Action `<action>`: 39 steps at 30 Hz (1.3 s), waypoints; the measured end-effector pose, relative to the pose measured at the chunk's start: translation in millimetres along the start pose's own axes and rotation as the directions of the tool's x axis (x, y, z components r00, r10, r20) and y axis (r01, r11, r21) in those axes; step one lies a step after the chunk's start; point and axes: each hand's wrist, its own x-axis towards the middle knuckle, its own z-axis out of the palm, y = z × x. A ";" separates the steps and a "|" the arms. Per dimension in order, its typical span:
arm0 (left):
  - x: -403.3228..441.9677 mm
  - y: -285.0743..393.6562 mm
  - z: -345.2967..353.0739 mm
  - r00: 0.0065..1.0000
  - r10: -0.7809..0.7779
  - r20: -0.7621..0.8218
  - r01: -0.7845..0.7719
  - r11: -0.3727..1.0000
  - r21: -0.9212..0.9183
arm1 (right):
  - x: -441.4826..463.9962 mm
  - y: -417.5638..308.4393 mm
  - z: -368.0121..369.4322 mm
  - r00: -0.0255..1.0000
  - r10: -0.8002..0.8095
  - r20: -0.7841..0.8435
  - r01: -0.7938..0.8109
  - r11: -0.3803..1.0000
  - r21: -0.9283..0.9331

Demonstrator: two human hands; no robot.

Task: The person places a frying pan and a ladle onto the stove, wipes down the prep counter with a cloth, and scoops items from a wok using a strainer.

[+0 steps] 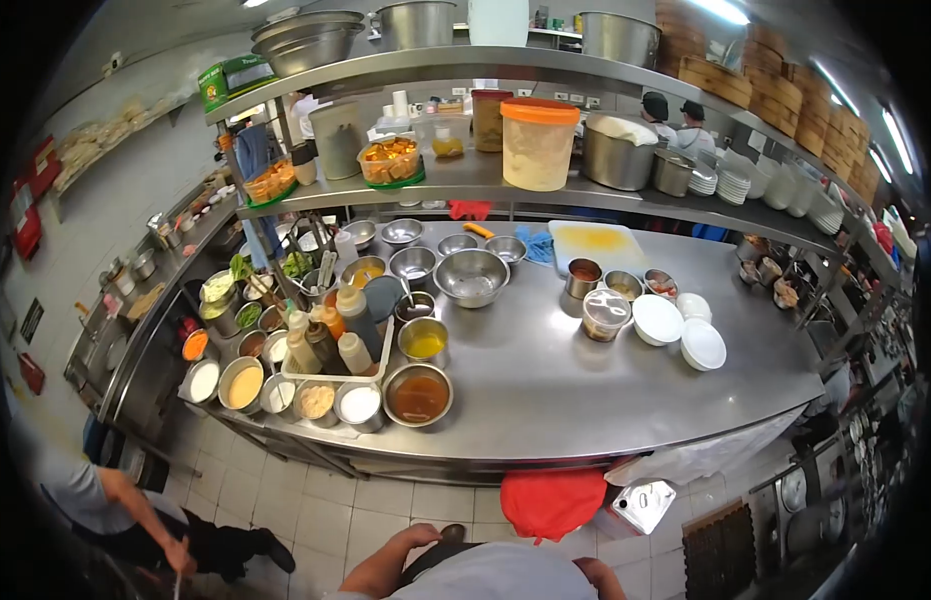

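My left hand [419,536] is low at my waist, in front of the steel counter [545,400]; its fingers are too unclear to make out. At the bottom right, part of my right arm or hand [599,576] shows beside my grey shirt, its fingers hidden. Neither one touches the counter. Nearest on the counter are a bowl of brown sauce [418,395], a bowl of yellow liquid [424,341] and a crate of squeeze bottles [387,350]. Further right are a lidded tub [606,314] and white bowls [657,320].
A red-covered bin [552,503] and a metal tin [643,505] stand below the counter's front edge. Another person [135,510] is at the lower left, holding a stick. Shelves [465,190] above hold an orange-lidded bucket [538,145], pots and plates.
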 end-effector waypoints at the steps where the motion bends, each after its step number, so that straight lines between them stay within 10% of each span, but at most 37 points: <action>1: -5.0 -2.4 -10.1 0.975 -0.211 0.073 0.218 0.969 -0.118 | -2.8 3.4 5.3 1.000 -0.005 0.025 0.007 0.996 -0.093; 6: 4.5 -60.2 -11.6 0.986 -0.140 0.096 0.140 0.990 -0.001 | 14.4 52.6 40.6 0.949 0.313 -0.046 -0.305 0.944 0.126; 12: 13.2 -56.1 -33.1 0.992 0.029 0.121 -0.045 0.990 0.130 | -15.0 1.5 56.8 0.960 0.274 -0.052 -0.256 0.940 0.225; 14: 26.4 -63.7 -34.4 0.995 -0.059 0.085 0.078 0.965 -0.249 | -17.4 -17.5 65.4 0.971 0.237 -0.043 -0.222 0.949 0.224; 16: 31.0 -80.5 -32.6 0.967 0.226 -0.113 -0.251 0.916 -0.312 | -17.0 -35.9 74.9 0.981 0.192 -0.023 -0.182 0.959 0.218; 23: 37.6 -136.3 -58.7 0.969 -0.104 0.223 0.152 0.965 -0.212 | 18.2 -97.8 101.1 0.972 0.217 -0.095 -0.187 0.949 0.253; 26: 49.2 -189.4 -52.0 0.985 0.040 0.167 -0.022 0.994 -0.111 | 29.4 -116.2 106.8 0.970 0.219 -0.108 -0.187 0.950 0.252; 28: 67.7 -221.4 -45.6 0.700 0.708 0.091 -0.694 0.646 0.317 | 34.1 -124.1 108.7 0.968 0.225 -0.115 -0.190 0.949 0.253; 29: 66.5 -218.7 -45.9 0.699 0.709 0.091 -0.696 0.646 0.312 | 36.1 -126.7 109.5 0.967 0.227 -0.117 -0.191 0.948 0.255; 31: 53.2 -195.1 -55.0 0.961 0.111 0.255 -0.109 0.994 -0.022 | 38.4 -129.8 110.2 0.964 0.236 -0.125 -0.198 0.945 0.261; 34: 60.0 -185.9 -52.1 0.979 -0.051 0.196 0.106 0.954 -0.282 | 40.9 -130.4 110.4 0.959 0.247 -0.137 -0.200 0.937 0.285; 39: 90.7 -113.8 -89.7 0.935 -0.022 0.353 0.051 0.996 -0.072 | 45.0 -126.6 110.7 0.952 0.267 -0.151 -0.210 0.925 0.315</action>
